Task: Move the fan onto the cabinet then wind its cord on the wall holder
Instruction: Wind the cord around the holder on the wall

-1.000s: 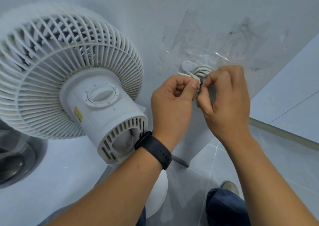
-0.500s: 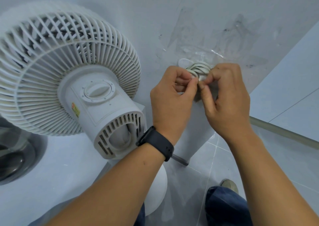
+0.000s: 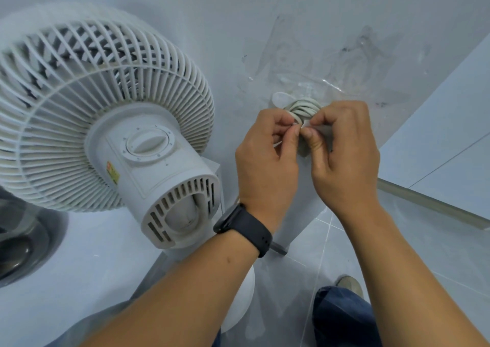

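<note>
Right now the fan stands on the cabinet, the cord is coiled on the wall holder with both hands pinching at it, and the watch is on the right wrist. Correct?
Not quite: the watch is on the left wrist, as the head view shows. The rest holds: the fan stands on the cabinet, the cord is coiled on the wall holder, and the left hand and right hand pinch at it.

Steel sink (image 3: pixel 23 243) at left; black watch (image 3: pixel 242 228); grey floor tiles (image 3: pixel 313 254)

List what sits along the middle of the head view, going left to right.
fan grille → fan motor housing → left hand → wound cord on the wall holder → right hand
</note>
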A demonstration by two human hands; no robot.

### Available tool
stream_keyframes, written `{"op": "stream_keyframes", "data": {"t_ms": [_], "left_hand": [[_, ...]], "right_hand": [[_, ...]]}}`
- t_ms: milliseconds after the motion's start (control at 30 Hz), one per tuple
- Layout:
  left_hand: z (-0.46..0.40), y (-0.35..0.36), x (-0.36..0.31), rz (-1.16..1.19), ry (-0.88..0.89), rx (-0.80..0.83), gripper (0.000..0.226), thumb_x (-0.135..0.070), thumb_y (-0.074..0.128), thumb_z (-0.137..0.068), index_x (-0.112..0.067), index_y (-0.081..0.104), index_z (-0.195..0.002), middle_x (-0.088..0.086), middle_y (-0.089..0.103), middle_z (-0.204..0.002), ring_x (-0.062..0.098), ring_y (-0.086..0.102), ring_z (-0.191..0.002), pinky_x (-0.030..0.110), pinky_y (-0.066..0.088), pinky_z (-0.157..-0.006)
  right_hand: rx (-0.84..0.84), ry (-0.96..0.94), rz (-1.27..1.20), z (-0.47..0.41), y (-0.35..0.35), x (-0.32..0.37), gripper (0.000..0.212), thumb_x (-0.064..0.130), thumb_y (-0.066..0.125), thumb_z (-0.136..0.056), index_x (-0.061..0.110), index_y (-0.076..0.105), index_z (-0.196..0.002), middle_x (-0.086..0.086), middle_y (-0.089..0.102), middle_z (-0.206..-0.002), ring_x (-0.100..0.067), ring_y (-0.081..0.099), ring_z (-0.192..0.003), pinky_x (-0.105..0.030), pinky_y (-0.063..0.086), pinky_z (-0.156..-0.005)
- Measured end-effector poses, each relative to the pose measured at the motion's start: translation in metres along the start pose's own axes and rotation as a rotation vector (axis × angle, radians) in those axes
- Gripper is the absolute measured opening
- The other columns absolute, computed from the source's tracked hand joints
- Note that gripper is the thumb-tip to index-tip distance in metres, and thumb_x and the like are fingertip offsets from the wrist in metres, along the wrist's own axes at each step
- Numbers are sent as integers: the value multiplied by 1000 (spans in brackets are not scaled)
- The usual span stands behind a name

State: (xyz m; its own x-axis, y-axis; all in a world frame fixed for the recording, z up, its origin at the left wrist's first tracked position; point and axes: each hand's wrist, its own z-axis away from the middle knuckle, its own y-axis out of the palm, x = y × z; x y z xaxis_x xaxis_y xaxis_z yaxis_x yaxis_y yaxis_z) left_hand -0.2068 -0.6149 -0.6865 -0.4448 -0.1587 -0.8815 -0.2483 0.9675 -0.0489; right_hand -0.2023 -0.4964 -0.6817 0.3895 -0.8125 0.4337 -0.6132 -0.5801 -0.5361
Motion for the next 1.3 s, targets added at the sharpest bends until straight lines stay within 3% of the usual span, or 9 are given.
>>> {"op": "stream_keyframes", "data": {"t_ms": [167, 367, 467, 600, 733, 867, 1033, 1300], "left_hand": [[-1, -2, 3, 9, -5, 15, 7, -6, 68, -96, -13, 67, -99, -5, 71, -88, 9, 69, -83, 24, 58, -75], [-2, -6, 8, 46, -14, 24, 8, -5, 70, -94, -12, 72, -98, -1, 74, -90, 12, 71, -83, 32, 60, -78], [-2, -6, 9, 24, 9, 28, 7, -6, 70, -95, -11, 72, -99, 0, 74, -91, 12, 72, -83, 36, 61, -76], [-4, -4, 12, -118, 155, 20, 6, -7, 68, -95, -8, 71, -101, 4, 69, -95, 16, 68, -81, 38, 60, -69], [-4, 1, 13, -271, 302, 9, 12, -2, 64, -95, -7, 71, -104, 7, 64, -97, 20, 63, -76, 39, 58, -62], [-4, 0, 14, -273, 329, 27, 18, -1, 62, -96, -7, 71, -110, 8, 62, -102, 21, 65, -81, 40, 60, -63], [-5, -3, 16, -288, 314, 29, 8, 1, 66, -93, -4, 64, -99, 9, 59, -97, 23, 61, -78, 42, 58, -59], [-9, -3, 18, -348, 332, -39, 9, -11, 66, -97, -5, 70, -102, 8, 63, -96, 21, 63, -80, 40, 58, -62]], "right_hand": [[8, 3, -7, 1, 1, -1, 7, 14, 64, -99, 10, 62, -105, -5, 58, -108, 4, 39, -99, -32, 41, -63], [61, 1, -30, 1, -5, -1, 17, 15, 66, -97, 19, 62, -113, 0, 53, -114, 6, 42, -101, -32, 45, -60], [49, 6, -40, 1, -5, 1, 13, 17, 63, -99, 18, 62, -113, -2, 56, -113, -1, 49, -102, -34, 47, -60], [20, 31, -20, 0, -3, 4, 11, 18, 64, -99, 16, 63, -110, -3, 59, -111, -4, 50, -101, -36, 48, -57], [-31, 84, -18, 2, 1, 7, 11, 19, 66, -96, 15, 62, -106, 0, 58, -107, 5, 43, -94, -31, 44, -58], [-38, 78, -2, 3, 1, 6, 11, 21, 65, -98, 19, 60, -108, 1, 57, -108, 6, 43, -94, -30, 42, -58], [3, 27, -11, 2, -1, 1, 8, 20, 63, -100, 15, 61, -107, -2, 59, -107, 1, 45, -93, -30, 41, -62], [11, 26, -69, 1, -4, 0, 9, 15, 60, -102, 10, 64, -108, -1, 56, -110, 9, 41, -98, -11, 37, -68]]}}
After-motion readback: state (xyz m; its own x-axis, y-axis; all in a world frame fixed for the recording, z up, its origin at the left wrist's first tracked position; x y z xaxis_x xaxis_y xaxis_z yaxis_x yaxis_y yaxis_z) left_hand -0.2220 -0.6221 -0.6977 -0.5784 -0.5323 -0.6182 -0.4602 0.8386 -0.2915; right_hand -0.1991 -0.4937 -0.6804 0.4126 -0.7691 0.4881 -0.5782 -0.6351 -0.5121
